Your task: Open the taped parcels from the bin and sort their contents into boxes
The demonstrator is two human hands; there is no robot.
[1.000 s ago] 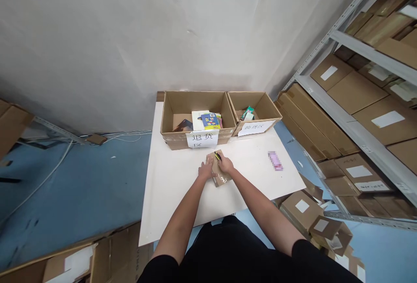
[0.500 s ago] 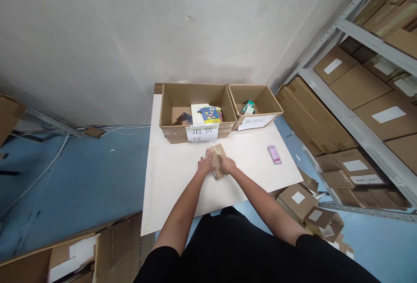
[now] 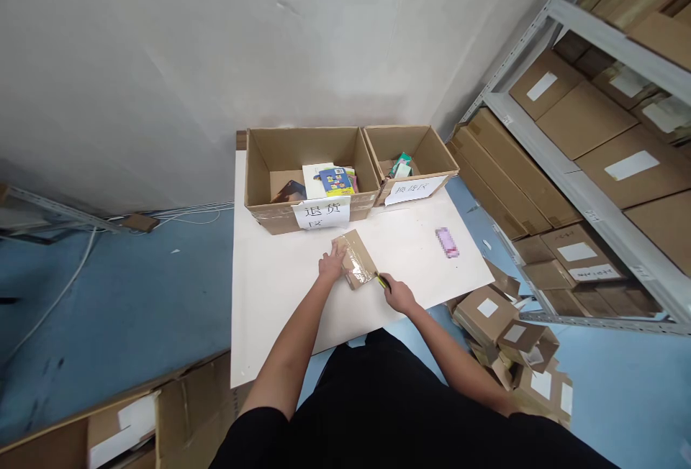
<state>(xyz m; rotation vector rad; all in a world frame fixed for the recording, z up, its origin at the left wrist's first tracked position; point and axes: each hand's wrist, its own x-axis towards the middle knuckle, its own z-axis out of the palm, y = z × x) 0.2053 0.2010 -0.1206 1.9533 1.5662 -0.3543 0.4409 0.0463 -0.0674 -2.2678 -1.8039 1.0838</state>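
Note:
A small flat cardboard box with shiny clear tape lies at an angle on the white table. My left hand holds its left side, fingers reaching over the edge onto the top. In my right hand is a yellow-green box cutter, gripped in closed fingers. Its tip is at the lower right corner of the box; whether it touches the cardboard I cannot tell. The rest of the cutter's handle is hidden by my hand.
Behind stand a large open carton holding several books and a smaller open carton, both with paper signs. A blurred pink item lies at the right. Shelving with boxes rises beyond, and cartons sit on the floor.
My right hand with the box cutter has moved from over the box toward the lower right, off its top. The left hand stays on the box. The view has shifted slightly.

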